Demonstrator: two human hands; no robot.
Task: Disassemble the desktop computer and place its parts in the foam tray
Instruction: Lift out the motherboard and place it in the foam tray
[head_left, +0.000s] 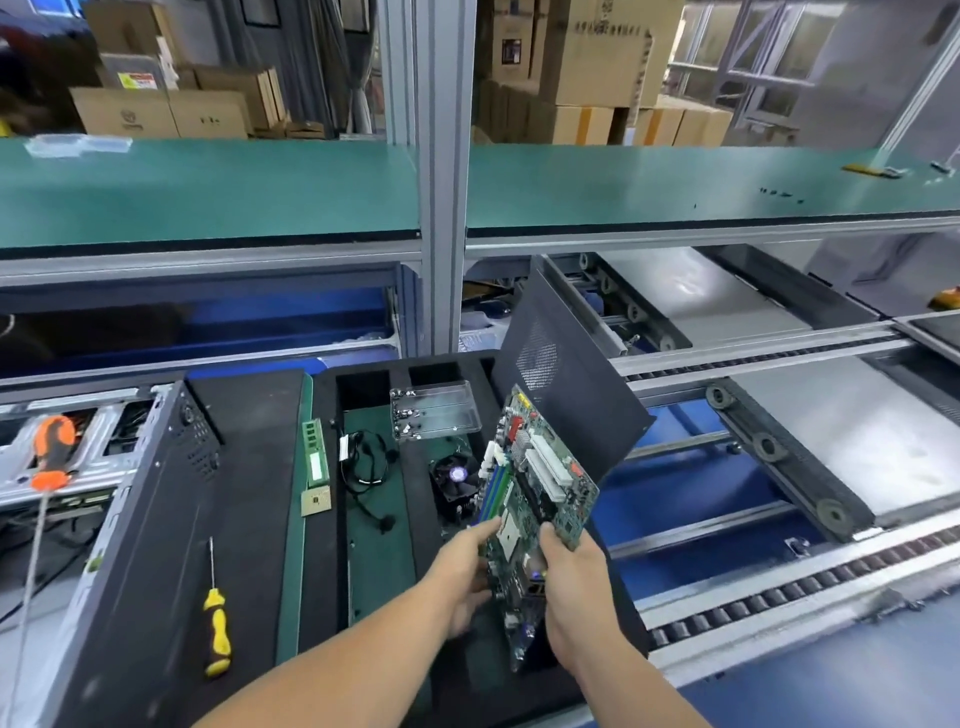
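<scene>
Both hands on the motherboard (535, 499) here: left hand (462, 577) pinches its left edge, right hand (571, 587) wraps the right edge, board tilted up over the black foam tray (322, 519). Yellow screwdriver (215, 631) lies on the PC case (156, 545) at left. Further back in the tray: CPU fan (454, 480), cables (366, 467), RAM stick (314, 452), clear plastic box (434, 410), and the side panel (566, 384) leaning up.

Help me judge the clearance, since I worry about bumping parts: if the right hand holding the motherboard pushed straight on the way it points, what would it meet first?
Probably the black side panel leaning beyond the motherboard. The right hand points up and away along the board toward it, though depth is unclear.
</scene>
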